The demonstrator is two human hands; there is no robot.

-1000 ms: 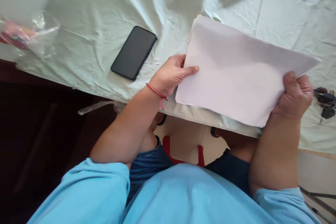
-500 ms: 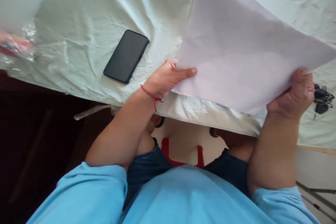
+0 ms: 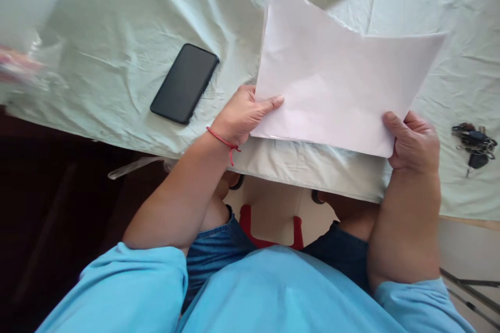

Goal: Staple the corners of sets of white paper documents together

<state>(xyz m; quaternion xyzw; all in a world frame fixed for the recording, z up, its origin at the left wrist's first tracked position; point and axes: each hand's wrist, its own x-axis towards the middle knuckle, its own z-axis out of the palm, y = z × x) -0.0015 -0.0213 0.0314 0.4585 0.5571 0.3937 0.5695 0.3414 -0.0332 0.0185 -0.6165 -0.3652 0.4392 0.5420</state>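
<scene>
The surface (image 3: 117,36), under a creased pale cloth, filled the upper frame. Above it, right of centre, the paper (image 3: 336,78) was held clear of the cloth, its near edge over the surface's front edge. It looked flat and unfolded, one far corner curling; no crease, so any folding or sorting seemed not yet begun. The left hand (image 3: 242,114) pinched the paper's lower left corner, thumb on top. The right hand (image 3: 414,140) closed its grip on the lower right corner. A phone (image 3: 184,83) lay dark at centre left, keys (image 3: 474,140) at the right edge. No writing or brand showed anywhere.
</scene>
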